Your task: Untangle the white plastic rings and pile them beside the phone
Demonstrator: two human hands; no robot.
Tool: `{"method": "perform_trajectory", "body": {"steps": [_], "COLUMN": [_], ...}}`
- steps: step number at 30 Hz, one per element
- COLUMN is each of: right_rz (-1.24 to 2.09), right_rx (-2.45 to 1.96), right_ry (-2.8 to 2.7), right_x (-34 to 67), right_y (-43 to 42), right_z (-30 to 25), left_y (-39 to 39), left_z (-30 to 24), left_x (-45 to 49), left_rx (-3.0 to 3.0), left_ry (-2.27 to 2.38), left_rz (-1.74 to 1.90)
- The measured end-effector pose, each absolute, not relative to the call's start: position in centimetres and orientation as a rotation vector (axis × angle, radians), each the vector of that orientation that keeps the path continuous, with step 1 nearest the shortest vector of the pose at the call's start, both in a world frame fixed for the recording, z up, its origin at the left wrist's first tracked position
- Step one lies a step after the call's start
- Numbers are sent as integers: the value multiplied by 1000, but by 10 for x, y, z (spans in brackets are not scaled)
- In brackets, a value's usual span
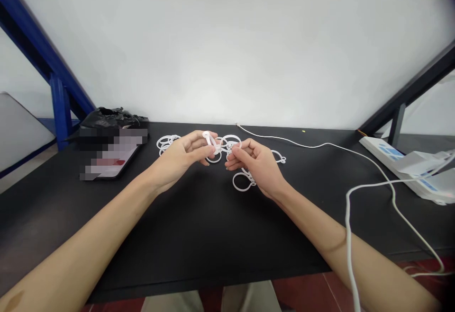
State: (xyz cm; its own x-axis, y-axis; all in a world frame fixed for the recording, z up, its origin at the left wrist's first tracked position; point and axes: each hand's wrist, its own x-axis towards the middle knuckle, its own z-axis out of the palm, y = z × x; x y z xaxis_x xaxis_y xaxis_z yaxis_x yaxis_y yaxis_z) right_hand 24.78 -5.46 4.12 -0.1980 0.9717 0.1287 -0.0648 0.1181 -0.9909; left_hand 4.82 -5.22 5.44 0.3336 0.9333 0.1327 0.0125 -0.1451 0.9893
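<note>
My left hand (188, 156) is closed in a pinch on a white plastic ring (210, 140) with a small round tab, held up above the table. Facing it, my right hand (254, 163) pinches another white ring (232, 140) between thumb and fingers. The two rings are close together, and I cannot tell whether they are linked. More white rings with small looped ends lie around: a cluster (165, 142) behind my left hand, one ring (242, 182) below my right hand, and another ring (277, 155) to its right. My fingers partly hide several of them.
A phone (121, 160), partly blurred out, and a crumpled black plastic bag (110, 117) lie at the left of the black table (213, 236). A white cable (320, 145) runs across the right side, over my forearm. White-and-blue boxes (408, 165) stand at the far right, near the frame posts.
</note>
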Motion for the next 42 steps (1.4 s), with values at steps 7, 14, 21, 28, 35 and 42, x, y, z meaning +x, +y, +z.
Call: {"method": "perform_trajectory", "body": {"steps": [7,14,21,28,35,42], "right_rz": [1158,796,458,263,341,323], "right_rx": [-1005,-1196,-1103,-1020,-969,-936], "right_ry": [-1350,-1628,-2104,-2175,-2033,-1987], "right_x": [253,254,253,256,254,256], "right_y": [-49,-51,-56,-54,-61,-59], "right_z": [40,40,40,36,43,42], "left_y": [-41,-27,-37,-55,-50,-50], "left_z": [49,31,42,52,49,50], "left_x": [34,4,30,56,53,52], "left_rx": [1970,2296,2310,1946,1612,1673], "left_ry": [1585,2217,1761,1213,1126,1196], "left_rz": [1072,674,1041,853,1012,1000]}}
